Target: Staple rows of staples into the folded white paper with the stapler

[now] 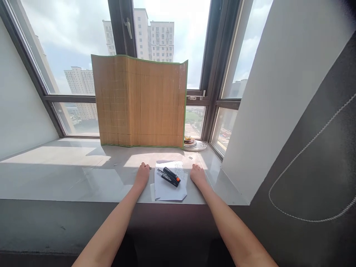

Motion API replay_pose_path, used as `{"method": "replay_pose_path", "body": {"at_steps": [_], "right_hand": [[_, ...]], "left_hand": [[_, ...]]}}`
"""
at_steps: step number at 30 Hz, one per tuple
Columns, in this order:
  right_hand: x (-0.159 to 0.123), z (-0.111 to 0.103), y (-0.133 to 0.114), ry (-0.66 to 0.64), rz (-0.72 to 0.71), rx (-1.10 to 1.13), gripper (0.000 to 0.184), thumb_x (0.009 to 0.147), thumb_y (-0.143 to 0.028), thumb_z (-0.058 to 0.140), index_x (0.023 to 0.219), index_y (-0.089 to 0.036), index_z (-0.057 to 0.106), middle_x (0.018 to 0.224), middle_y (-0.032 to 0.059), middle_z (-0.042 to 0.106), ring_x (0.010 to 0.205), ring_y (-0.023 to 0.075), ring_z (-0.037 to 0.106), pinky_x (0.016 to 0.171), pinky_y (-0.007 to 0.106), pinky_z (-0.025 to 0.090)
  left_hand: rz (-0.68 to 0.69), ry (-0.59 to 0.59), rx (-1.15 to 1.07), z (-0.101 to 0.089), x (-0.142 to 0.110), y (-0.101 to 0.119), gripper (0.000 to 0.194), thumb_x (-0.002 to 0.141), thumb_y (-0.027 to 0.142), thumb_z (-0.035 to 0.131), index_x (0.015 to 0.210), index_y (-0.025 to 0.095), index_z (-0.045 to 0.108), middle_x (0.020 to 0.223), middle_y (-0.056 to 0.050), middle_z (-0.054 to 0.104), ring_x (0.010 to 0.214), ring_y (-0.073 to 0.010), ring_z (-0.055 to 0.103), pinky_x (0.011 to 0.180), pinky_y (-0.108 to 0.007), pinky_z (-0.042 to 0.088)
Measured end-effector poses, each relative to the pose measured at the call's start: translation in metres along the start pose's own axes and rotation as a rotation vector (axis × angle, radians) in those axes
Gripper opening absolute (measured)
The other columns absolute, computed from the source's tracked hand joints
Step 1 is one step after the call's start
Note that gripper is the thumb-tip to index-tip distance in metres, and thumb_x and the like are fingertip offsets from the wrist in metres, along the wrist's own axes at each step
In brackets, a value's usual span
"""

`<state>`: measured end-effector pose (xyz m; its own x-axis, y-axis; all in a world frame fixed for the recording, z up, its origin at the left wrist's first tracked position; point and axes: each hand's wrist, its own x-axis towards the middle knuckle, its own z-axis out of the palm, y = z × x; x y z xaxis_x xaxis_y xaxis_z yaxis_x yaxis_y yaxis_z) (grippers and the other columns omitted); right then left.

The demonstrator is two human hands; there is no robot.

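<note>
An opened black stapler point(172, 176) with an orange part lies on several white sheets of paper point(167, 193), some handwriting showing on the top one. To the left of the paper, my left hand point(142, 174) rests on the sill, fingers closed; a small dark piece point(150, 168), too small to name surely, sticks out at the fingertips. My right hand point(198, 174) lies to the right of the paper with its fingers curled in and nothing visible in them. Just beyond it is a short, thin metallic strip point(190, 158), like a row of staples.
A brown bamboo mat point(155, 104) with green edging stands upright on the pale windowsill point(111, 189), against the window. Right of it sits a stack of plates point(196, 146). A white wall point(250, 129) bounds the right side, and a beaded cord point(294, 142) hangs there.
</note>
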<state>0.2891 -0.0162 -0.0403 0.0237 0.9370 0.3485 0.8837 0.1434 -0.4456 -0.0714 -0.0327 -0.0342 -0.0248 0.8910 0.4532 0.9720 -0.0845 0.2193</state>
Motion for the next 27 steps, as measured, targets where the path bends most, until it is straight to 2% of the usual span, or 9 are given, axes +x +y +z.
{"method": "replay_pose_path", "body": {"at_steps": [2,5,7,9,11,12,15,20,27], "right_hand": [[-0.008,-0.003,-0.009,0.007,-0.001,0.06,0.031,0.093,-0.01,0.046,0.115,-0.016,0.067,0.121,0.0203,0.071,0.123,0.0319,0.062,0.105,0.044,0.043],[-0.023,-0.004,-0.035,0.014,-0.054,0.171,0.028,0.101,-0.019,0.039,0.109,-0.02,0.066,0.107,0.0104,0.074,0.105,0.0243,0.068,0.09,0.034,0.051],[-0.034,-0.002,-0.055,0.022,-0.178,0.315,0.03,0.106,-0.028,0.036,0.104,-0.022,0.065,0.104,0.0072,0.072,0.1,0.0215,0.068,0.086,0.031,0.053],[-0.044,0.001,-0.072,0.013,-0.389,0.485,0.025,0.106,-0.039,0.046,0.103,-0.023,0.065,0.106,0.0067,0.07,0.103,0.0223,0.066,0.091,0.033,0.053],[-0.052,0.002,-0.081,-0.004,-0.546,0.598,0.022,0.099,-0.044,0.062,0.107,-0.024,0.067,0.111,0.0073,0.067,0.107,0.0243,0.064,0.097,0.037,0.051],[-0.054,0.002,-0.083,-0.011,-0.567,0.612,0.025,0.096,-0.044,0.069,0.111,-0.024,0.066,0.113,0.0075,0.066,0.109,0.025,0.063,0.098,0.038,0.051],[-0.057,0.003,-0.081,-0.037,-0.511,0.587,0.039,0.088,-0.036,0.078,0.122,-0.024,0.063,0.118,0.0086,0.065,0.111,0.0261,0.062,0.099,0.039,0.051],[-0.056,0.014,-0.076,-0.142,-0.467,0.439,0.063,0.083,-0.021,0.08,0.141,-0.026,0.055,0.128,0.0104,0.068,0.117,0.0293,0.064,0.103,0.044,0.05],[-0.053,0.017,-0.073,-0.121,-0.504,0.438,0.052,0.088,-0.013,0.069,0.138,-0.026,0.062,0.125,0.009,0.07,0.117,0.0279,0.064,0.101,0.042,0.052]], "left_hand": [[0.0,-0.006,0.01,-0.007,-0.012,0.006,0.025,0.1,0.005,0.042,0.098,0.014,0.065,0.111,-0.015,0.06,0.093,-0.0239,0.062,0.084,-0.034,0.049],[0.019,-0.011,0.009,-0.013,-0.031,0.017,0.025,0.102,0.006,0.04,0.104,0.014,0.063,0.109,-0.015,0.065,0.094,-0.0241,0.065,0.084,-0.034,0.049],[0.024,-0.026,0.0,-0.015,-0.041,0.023,0.024,0.106,0.01,0.039,0.114,0.014,0.062,0.1,-0.014,0.068,0.092,-0.026,0.067,0.083,-0.036,0.049],[0.047,-0.033,-0.04,-0.014,-0.047,0.027,0.025,0.108,0.015,0.039,0.122,0.014,0.06,0.097,-0.013,0.071,0.091,-0.0275,0.069,0.083,-0.038,0.05],[0.104,-0.013,-0.109,-0.014,-0.049,0.028,0.029,0.106,0.013,0.041,0.127,0.015,0.06,0.105,-0.015,0.073,0.097,-0.0277,0.07,0.087,-0.039,0.052],[0.138,0.008,-0.143,-0.014,-0.049,0.028,0.031,0.105,0.01,0.041,0.129,0.016,0.06,0.111,-0.015,0.073,0.103,-0.0274,0.07,0.091,-0.039,0.052],[0.226,0.058,-0.214,-0.014,-0.048,0.027,0.038,0.1,0.004,0.043,0.13,0.017,0.061,0.123,-0.016,0.07,0.113,-0.0274,0.067,0.098,-0.04,0.053],[0.303,0.105,-0.298,-0.013,-0.046,0.026,0.039,0.096,0.001,0.043,0.126,0.017,0.064,0.118,-0.014,0.067,0.112,-0.0279,0.064,0.1,-0.043,0.054],[0.351,0.13,-0.418,-0.013,-0.046,0.027,0.031,0.105,0.013,0.04,0.122,0.02,0.065,0.114,-0.011,0.063,0.11,-0.0252,0.062,0.1,-0.043,0.054]]}}
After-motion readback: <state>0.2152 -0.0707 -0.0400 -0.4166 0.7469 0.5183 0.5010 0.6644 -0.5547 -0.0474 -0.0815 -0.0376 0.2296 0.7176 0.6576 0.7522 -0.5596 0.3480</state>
